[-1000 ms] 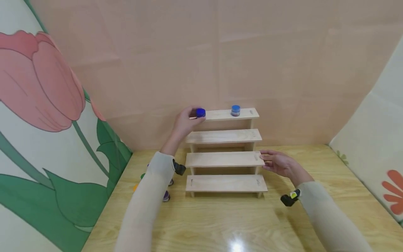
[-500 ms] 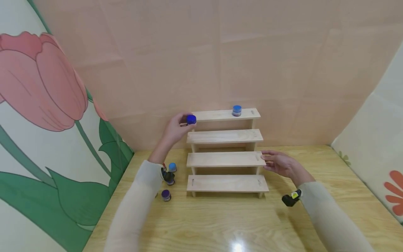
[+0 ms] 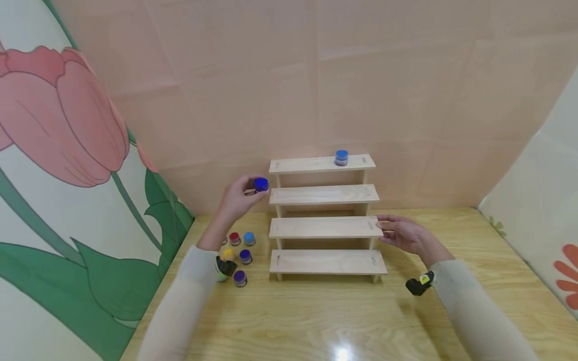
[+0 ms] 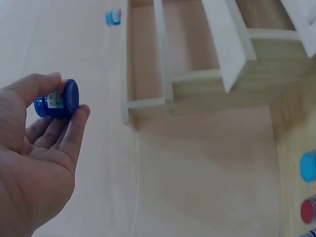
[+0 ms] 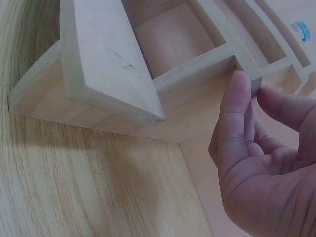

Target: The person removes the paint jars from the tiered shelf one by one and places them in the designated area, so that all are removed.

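My left hand (image 3: 235, 200) pinches a small dark blue paint jar (image 3: 261, 184) between thumb and fingers, in the air just left of the wooden stepped rack (image 3: 325, 228). In the left wrist view the jar (image 4: 58, 100) lies tilted on its side in the grip, its lid facing the rack and a label showing. At the rack's right side, my right hand (image 3: 404, 235) holds the end of the second step from the bottom. The right wrist view shows thumb and fingers (image 5: 237, 98) pinching that board's corner. A light blue jar (image 3: 341, 158) stands on the top step, right of its middle.
Several jars stand on the table left of the rack, including a red one (image 3: 234, 238), a light blue one (image 3: 249, 238) and a purple one (image 3: 240, 278). My left sleeve (image 3: 180, 296) partly covers this group. A pink backdrop (image 3: 316, 100) rises behind the rack.
My left hand has moved left and down from the top step, still holding the dark blue jar. More jars on the table have come out from behind the left arm. The right hand stays put.
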`<state>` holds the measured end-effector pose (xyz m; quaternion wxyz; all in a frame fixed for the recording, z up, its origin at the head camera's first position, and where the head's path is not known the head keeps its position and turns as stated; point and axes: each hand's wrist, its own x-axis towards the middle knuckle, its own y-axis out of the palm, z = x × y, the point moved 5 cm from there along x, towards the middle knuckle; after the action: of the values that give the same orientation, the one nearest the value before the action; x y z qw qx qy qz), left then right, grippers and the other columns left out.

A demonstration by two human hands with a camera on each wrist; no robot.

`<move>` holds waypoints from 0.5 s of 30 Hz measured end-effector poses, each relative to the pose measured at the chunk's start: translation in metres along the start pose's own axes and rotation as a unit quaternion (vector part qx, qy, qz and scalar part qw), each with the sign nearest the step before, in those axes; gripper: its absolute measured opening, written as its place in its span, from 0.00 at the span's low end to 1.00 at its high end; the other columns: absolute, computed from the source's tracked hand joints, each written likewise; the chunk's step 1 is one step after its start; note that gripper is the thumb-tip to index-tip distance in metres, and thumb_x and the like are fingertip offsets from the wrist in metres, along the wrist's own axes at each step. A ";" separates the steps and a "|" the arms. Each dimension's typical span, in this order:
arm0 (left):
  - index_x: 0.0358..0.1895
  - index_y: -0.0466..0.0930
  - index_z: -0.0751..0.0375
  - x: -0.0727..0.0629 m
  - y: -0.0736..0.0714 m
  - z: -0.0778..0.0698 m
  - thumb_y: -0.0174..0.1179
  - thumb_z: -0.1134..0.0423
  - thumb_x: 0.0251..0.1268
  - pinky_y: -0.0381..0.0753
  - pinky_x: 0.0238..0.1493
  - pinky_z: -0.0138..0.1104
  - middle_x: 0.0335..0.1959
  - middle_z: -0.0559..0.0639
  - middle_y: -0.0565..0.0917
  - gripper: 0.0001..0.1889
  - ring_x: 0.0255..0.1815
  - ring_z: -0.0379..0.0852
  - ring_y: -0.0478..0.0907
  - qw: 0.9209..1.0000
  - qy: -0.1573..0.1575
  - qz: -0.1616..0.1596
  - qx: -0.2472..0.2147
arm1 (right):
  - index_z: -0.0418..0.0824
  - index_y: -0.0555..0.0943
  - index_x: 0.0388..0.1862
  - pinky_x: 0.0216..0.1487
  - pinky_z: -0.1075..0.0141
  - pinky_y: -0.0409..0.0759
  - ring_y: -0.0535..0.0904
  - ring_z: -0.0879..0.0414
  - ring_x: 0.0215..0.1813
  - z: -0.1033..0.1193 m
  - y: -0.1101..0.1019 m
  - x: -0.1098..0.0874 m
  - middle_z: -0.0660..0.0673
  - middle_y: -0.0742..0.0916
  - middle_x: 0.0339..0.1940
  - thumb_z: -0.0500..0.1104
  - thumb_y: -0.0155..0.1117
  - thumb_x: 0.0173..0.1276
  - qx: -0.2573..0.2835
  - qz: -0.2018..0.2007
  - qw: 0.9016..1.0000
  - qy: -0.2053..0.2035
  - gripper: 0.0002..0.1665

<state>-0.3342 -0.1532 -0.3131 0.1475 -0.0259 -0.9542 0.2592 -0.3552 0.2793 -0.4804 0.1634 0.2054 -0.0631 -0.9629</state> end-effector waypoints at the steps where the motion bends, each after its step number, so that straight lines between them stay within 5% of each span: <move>1: 0.65 0.76 0.61 -0.003 -0.001 0.002 0.69 0.61 0.66 0.81 0.62 0.44 0.59 0.60 0.82 0.25 0.62 0.56 0.79 1.000 -0.001 0.001 -0.003 | 0.40 0.64 0.71 0.50 0.66 0.86 0.81 0.59 0.39 0.000 0.000 0.001 0.51 0.86 0.41 0.40 0.60 0.77 0.002 -0.001 1.000 0.000 0.28; 15: 0.64 0.76 0.63 -0.036 -0.019 0.023 0.69 0.63 0.67 0.81 0.61 0.43 0.60 0.61 0.81 0.24 0.63 0.57 0.78 1.000 0.010 -0.002 0.004 | 0.40 0.64 0.69 0.48 0.67 0.86 0.82 0.59 0.38 -0.001 0.001 0.000 0.51 0.87 0.40 0.39 0.60 0.77 0.010 0.008 1.000 -0.006 0.27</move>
<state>-0.3060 -0.1852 -0.3320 0.1577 -0.0259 -0.9517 0.2620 -0.3543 0.2783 -0.4810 0.1691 0.2003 -0.0754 -0.9621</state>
